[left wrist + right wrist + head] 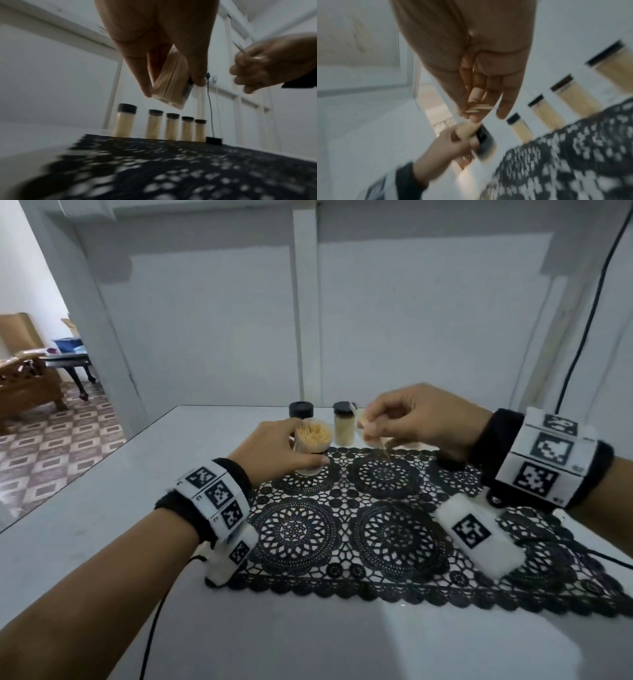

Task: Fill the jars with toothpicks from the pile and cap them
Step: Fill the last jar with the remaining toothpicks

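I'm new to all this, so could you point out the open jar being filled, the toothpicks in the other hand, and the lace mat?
open jar (pixel 313 436), head view, on its toothpick-filled mouth.
toothpicks (pixel 383 447), head view, on the tips below the fingers.
lace mat (pixel 394 537), head view, on a bare round pattern.

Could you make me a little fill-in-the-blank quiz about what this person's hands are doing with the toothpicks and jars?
1. The left hand holds an open jar packed with ____.
2. The right hand pinches a few toothpicks above the black lace ____.
3. The filled jars in the row at the back of the table wear ____ caps.
4. In the left wrist view, the row holds ____ capped jars.

Missing words: toothpicks; mat; dark; five
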Available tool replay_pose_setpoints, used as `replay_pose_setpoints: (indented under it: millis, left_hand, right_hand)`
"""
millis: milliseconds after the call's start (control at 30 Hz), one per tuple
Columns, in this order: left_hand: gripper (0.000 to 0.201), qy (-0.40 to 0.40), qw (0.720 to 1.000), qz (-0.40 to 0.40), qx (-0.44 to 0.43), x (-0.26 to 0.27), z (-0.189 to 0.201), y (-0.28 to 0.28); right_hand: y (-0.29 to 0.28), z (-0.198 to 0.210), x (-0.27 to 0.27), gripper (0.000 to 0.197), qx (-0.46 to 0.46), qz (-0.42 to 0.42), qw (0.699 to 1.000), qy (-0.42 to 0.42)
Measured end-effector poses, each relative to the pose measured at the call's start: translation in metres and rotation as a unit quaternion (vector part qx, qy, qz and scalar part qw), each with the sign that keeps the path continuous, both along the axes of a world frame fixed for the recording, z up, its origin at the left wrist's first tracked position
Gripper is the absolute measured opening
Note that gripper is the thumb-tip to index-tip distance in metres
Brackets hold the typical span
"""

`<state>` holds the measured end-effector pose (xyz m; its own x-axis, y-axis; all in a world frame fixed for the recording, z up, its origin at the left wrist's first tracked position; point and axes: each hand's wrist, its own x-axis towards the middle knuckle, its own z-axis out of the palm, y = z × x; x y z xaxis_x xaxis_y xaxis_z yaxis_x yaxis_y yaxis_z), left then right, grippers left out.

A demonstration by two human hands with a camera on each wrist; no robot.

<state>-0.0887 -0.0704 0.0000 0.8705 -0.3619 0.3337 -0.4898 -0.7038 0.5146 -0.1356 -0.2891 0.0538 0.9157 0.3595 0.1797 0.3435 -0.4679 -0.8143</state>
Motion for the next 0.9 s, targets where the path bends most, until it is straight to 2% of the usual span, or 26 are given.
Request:
replay_pose_setpoints:
  millis: [67,133,267,300,367,400,467,600,667,767,900]
  left_hand:
    - [0.046,0.010,1.000,-0.020,-0.003,0.000,0.001,-0.019]
    - [0.039,0.017,0.999,-0.040,-0.009,0.000,0.004,-0.037]
    - [0.038,0.014,0.998,-0.068,-0.003,0.001,0.005,-0.071]
    - [0.042,0.019,0.997,-0.075,0.002,0.002,0.004,-0.076]
    - [0.047,0.028,0.996,-0.087,0.013,0.003,0.000,-0.086]
    - [0.045,0.028,0.995,-0.093,0.018,0.003,-0.001,-0.089]
    - [0.036,0.023,0.994,-0.104,0.023,0.002,-0.002,-0.094]
    - [0.038,0.021,0.994,-0.109,0.021,0.001,-0.002,-0.101]
    - [0.038,0.022,0.993,-0.110,0.023,0.002,-0.003,-0.103]
    - [0.035,0.025,0.993,-0.112,0.016,0.003,-0.004,-0.105]
    - [0.030,0.023,0.994,-0.108,-0.023,0.002,-0.003,-0.104]
  right_hand:
    - [-0.009,0.006,0.000,0.009,0.039,-0.032,0.997,-0.058]
    - [-0.013,0.007,0.000,0.008,0.066,-0.049,0.991,-0.103]
    - [-0.021,-0.010,0.006,0.016,0.089,-0.083,0.976,-0.180]
    - [-0.024,-0.015,0.007,0.024,0.083,-0.085,0.974,-0.194]
    - [-0.030,-0.024,0.008,0.043,0.063,-0.091,0.969,-0.221]
    - [-0.032,-0.028,0.008,0.045,0.051,-0.100,0.966,-0.231]
    - [-0.036,-0.034,0.008,0.040,0.033,-0.117,0.962,-0.246]
    - [-0.043,-0.049,0.011,0.028,-0.042,-0.136,0.951,-0.274]
    - [-0.047,-0.054,0.013,0.024,-0.091,-0.126,0.935,-0.317]
    - [-0.048,-0.056,0.012,0.033,-0.135,-0.101,0.909,-0.381]
    - [-0.054,-0.060,0.011,0.041,-0.230,-0.079,0.889,-0.389]
